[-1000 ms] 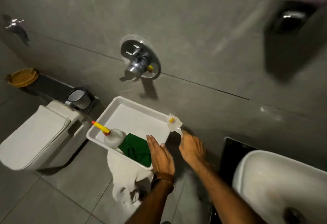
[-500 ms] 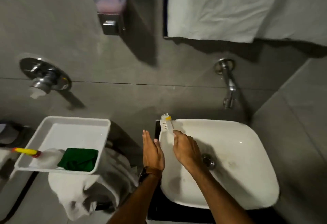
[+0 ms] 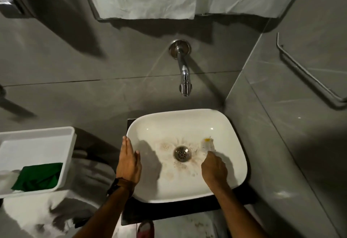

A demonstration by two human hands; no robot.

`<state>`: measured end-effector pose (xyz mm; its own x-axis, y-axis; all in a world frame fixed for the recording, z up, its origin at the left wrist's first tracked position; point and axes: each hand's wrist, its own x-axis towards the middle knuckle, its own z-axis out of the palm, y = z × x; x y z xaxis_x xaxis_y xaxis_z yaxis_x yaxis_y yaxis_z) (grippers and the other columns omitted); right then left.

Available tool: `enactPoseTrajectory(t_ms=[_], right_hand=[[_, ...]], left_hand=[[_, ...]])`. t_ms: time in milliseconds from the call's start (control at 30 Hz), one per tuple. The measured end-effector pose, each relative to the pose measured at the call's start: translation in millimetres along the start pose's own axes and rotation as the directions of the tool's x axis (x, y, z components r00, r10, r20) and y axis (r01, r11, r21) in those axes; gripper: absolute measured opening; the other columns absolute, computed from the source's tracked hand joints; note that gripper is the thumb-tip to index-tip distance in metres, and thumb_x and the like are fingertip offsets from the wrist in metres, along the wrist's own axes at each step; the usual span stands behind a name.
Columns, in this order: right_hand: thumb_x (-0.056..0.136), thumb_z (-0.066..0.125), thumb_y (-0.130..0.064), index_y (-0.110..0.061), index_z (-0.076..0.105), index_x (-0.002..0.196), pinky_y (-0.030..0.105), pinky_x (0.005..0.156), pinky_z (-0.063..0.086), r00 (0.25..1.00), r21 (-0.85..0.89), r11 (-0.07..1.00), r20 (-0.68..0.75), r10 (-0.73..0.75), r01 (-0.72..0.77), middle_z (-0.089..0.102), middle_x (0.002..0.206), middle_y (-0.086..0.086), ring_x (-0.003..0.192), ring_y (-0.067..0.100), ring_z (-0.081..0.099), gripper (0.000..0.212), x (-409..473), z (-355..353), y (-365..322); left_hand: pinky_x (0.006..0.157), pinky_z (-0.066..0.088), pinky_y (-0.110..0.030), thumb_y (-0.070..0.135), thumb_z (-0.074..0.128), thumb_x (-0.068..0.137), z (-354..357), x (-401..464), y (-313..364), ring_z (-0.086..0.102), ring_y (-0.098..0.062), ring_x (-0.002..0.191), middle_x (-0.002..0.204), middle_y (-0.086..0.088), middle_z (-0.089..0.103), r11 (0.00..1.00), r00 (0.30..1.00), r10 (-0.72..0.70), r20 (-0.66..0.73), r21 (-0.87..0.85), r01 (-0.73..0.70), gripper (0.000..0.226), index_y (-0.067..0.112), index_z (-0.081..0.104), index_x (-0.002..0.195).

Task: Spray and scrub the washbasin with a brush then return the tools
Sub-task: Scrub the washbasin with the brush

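I find the right hand (image 3: 214, 170) closed around the handle of the brush (image 3: 207, 144), whose white bristled head with a yellow spot lies against the inner floor of the washbasin (image 3: 187, 193), just right of the drain (image 3: 182, 153). The left hand (image 3: 129, 162) is flat and empty, fingers straight and together, resting at the basin's left rim with the thumb lying over the lip; it grips nothing. I note brownish staining ringed around the drain and spreading toward the near side of the bowl, apparently not yet cleared, so I judge the scrubbing to be at an early point: the brush is at the dirt, but most of the marked area remains. Whether cleaner has been sprayed I cannot confirm; the bowl shows a sheen and glints, which may be only the glaze (no foam is visible). The wall tap (image 3: 185, 80) above the basin shows no water running. To the left, well apart from the basin, sits the white tray (image 3: 69, 143), holding a green cloth (image 3: 37, 177) and, at its cropped left edge, a pale blurred shape that could be the spray bottle, though I cannot say for certain. Left to do, in my assessment: work the brush over the stained ring and the walls, then carry the brush to the tray.
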<state>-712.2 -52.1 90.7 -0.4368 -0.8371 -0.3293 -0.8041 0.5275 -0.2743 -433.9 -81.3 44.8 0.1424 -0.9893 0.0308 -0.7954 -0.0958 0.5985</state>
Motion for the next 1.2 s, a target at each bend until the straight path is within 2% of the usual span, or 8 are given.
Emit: enactPoseTrajectory(t_ms=[300,500,600,700,833,933,1067,1200], right_hand=[[0.098,0.043,-0.02,-0.017,0.065,0.122,0.041,0.091,0.05,0.844,0.015,0.869,0.231,-0.483,0.494,0.069,0.117,0.013,0.112,0.036,0.064,0.032,-44.4,64.2,-116.5],[0.101,0.047,-0.017,-0.012,0.067,0.117,0.035,0.078,0.055,0.982,-0.175,0.984,-0.188,-0.004,-0.029,0.074,0.111,0.008,0.101,0.027,0.071,0.027,21.2,-5.4,-3.6],[0.101,0.046,-0.014,-0.01,0.065,0.123,0.037,0.084,0.055,0.992,-0.059,0.998,-0.121,0.02,-0.028,0.073,0.115,0.012,0.106,0.03,0.07,0.029,30.3,9.9,-21.0],[0.103,0.042,-0.015,-0.017,0.06,0.134,0.039,0.094,0.053,0.98,0.129,0.977,0.087,-0.179,0.167,0.07,0.124,0.014,0.115,0.033,0.066,0.036,25.2,53.0,-89.9],[0.102,0.043,-0.021,-0.028,0.052,0.139,0.045,0.087,0.058,0.806,0.187,0.849,0.266,-0.528,0.494,0.073,0.111,0.014,0.102,0.037,0.07,0.039,-28.8,77.4,-151.5],[0.099,0.042,-0.014,-0.023,0.054,0.142,0.042,0.092,0.052,0.893,0.056,0.907,0.158,-0.421,0.417,0.07,0.121,0.015,0.111,0.037,0.067,0.045,2.8,56.9,-112.5],[0.1,0.045,-0.014,-0.014,0.052,0.143,0.037,0.091,0.05,0.983,-0.083,0.995,-0.177,0.042,-0.058,0.068,0.127,0.012,0.116,0.033,0.064,0.043,49.8,-2.2,-17.2],[0.099,0.048,-0.015,-0.015,0.06,0.135,0.036,0.088,0.053,0.996,-0.097,0.994,-0.08,0.036,-0.044,0.069,0.125,0.009,0.112,0.029,0.067,0.038,22.1,6.6,-14.6]], left_hand=[[0.119,0.014,-0.029,0.032,0.032,0.1,5.1,1.8,-8.3,0.013,-0.023,0.15,0.163,-0.012,0.011,0.999,0.999,0.05,-0.016,0.001,-0.05,0.062,0.004,0.014,0.153],[0.117,0.015,-0.028,0.022,0.037,0.101,0.1,-0.9,0.5,0.014,-0.022,0.15,0.163,-0.009,0.01,1.0,1.0,0.012,-0.008,-0.019,-0.012,0.06,0.006,0.012,0.154],[0.117,0.015,-0.027,0.023,0.037,0.102,-0.9,-1.4,0.7,0.014,-0.021,0.149,0.164,-0.008,0.01,0.999,1.0,0.005,-0.005,-0.038,-0.005,0.06,0.007,0.012,0.154],[0.118,0.017,-0.029,0.023,0.036,0.102,-1.1,-1.3,-0.2,0.014,-0.018,0.149,0.163,-0.006,0.01,0.998,1.0,0.018,-0.007,-0.054,-0.019,0.06,0.008,0.012,0.154],[0.115,0.02,-0.032,0.02,0.037,0.102,0.8,-2.2,-0.1,0.012,-0.012,0.146,0.163,-0.006,0.01,0.998,0.999,0.032,-0.01,-0.062,-0.032,0.06,0.01,0.01,0.155],[0.115,0.018,-0.03,0.02,0.039,0.101,-0.1,-0.7,0.5,0.012,-0.012,0.145,0.164,-0.007,0.01,0.998,0.999,0.031,-0.013,-0.063,-0.031,0.062,0.009,0.009,0.154],[0.117,0.019,-0.033,0.016,0.041,0.1,0.6,-0.7,-1.9,0.016,-0.023,0.149,0.164,-0.006,0.009,0.998,1.0,0.019,-0.003,-0.061,-0.019,0.063,0.009,0.01,0.154],[0.118,0.02,-0.034,0.015,0.041,0.1,-0.6,-1.0,0.1,0.018,-0.023,0.149,0.164,-0.005,0.009,0.998,1.0,-0.006,0.002,-0.066,0.006,0.064,0.01,0.009,0.155]])
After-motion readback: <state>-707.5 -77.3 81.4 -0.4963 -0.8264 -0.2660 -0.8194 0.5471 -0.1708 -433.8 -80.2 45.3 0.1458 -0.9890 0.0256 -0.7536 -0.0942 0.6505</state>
